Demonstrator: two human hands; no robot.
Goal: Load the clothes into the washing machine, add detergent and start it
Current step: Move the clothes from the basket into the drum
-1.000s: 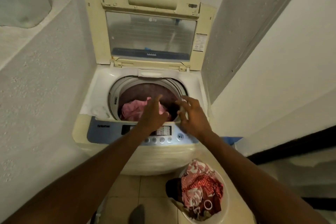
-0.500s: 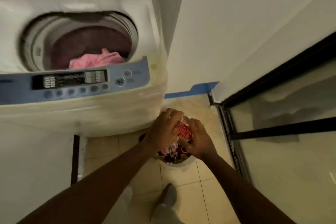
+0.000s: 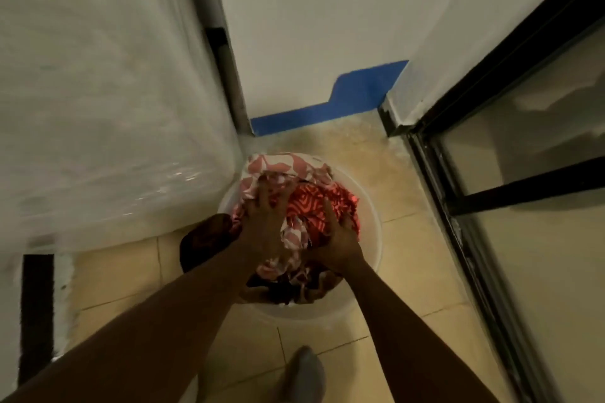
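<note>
A white basin (image 3: 371, 232) stands on the tiled floor, heaped with clothes. On top lies a red and white patterned garment (image 3: 314, 203), with a pink and white one (image 3: 281, 165) at the far side and dark pieces underneath. My left hand (image 3: 265, 222) presses into the pile with fingers spread and dug into the cloth. My right hand (image 3: 337, 239) clutches the red patterned garment from the right. The washing machine's plastic-wrapped side (image 3: 108, 101) fills the left of the view; its drum and panel are out of sight.
A dark brown cloth (image 3: 204, 239) hangs over the basin's left rim. A black-framed glass door (image 3: 510, 173) runs along the right. Blue skirting (image 3: 327, 108) edges the far wall. My foot (image 3: 302, 373) stands on the tiles near the bottom.
I have bent lower, so the machine's top has left the view. Both hands, which were at the drum a second ago, now dig deeper into the basin's clothes.
</note>
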